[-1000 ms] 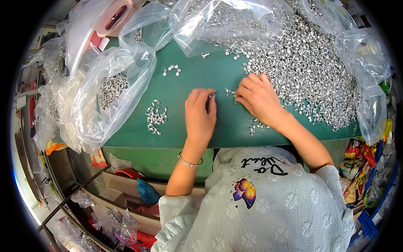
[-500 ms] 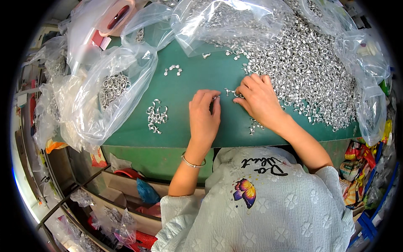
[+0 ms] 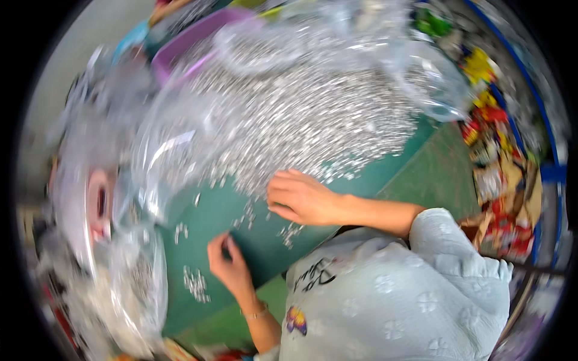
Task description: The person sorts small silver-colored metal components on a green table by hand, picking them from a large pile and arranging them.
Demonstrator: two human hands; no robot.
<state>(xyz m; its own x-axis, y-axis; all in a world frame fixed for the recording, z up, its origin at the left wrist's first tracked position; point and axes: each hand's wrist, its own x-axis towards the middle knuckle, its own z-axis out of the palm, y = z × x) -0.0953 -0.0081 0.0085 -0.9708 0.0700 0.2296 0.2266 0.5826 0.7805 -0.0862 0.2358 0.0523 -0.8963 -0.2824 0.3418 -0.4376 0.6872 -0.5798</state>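
My left hand point(image 3: 232, 265), with a bracelet on its wrist, is over the green table point(image 3: 198, 225). Its thumb and forefinger curl together in a pinch; whatever lies between them is too blurred to make out. At the near edge of a large pile of small silver ring-shaped metal pieces point(image 3: 289, 114) is my right hand point(image 3: 301, 198). Its fingers bend downward and their tips are hidden. Between my hands lies a small cluster of pieces point(image 3: 245, 215); more pieces point(image 3: 289, 233) lie just below my right hand. Left of my left hand are a little group point(image 3: 195, 284) and an arc point(image 3: 180, 231) of pieces.
Clear plastic bags point(image 3: 162, 156) border the pile, and another bag point(image 3: 141, 271) with pieces lies at the left. A purple bin point(image 3: 198, 42) stands at the back, a pink container point(image 3: 99, 201) at the far left. Colourful packages point(image 3: 503, 222) are heaped at the right.
The view has swung round toward the right and is blurred. My hands are farther apart, the right one now against the pile's edge. My left hand keeps its pinch.
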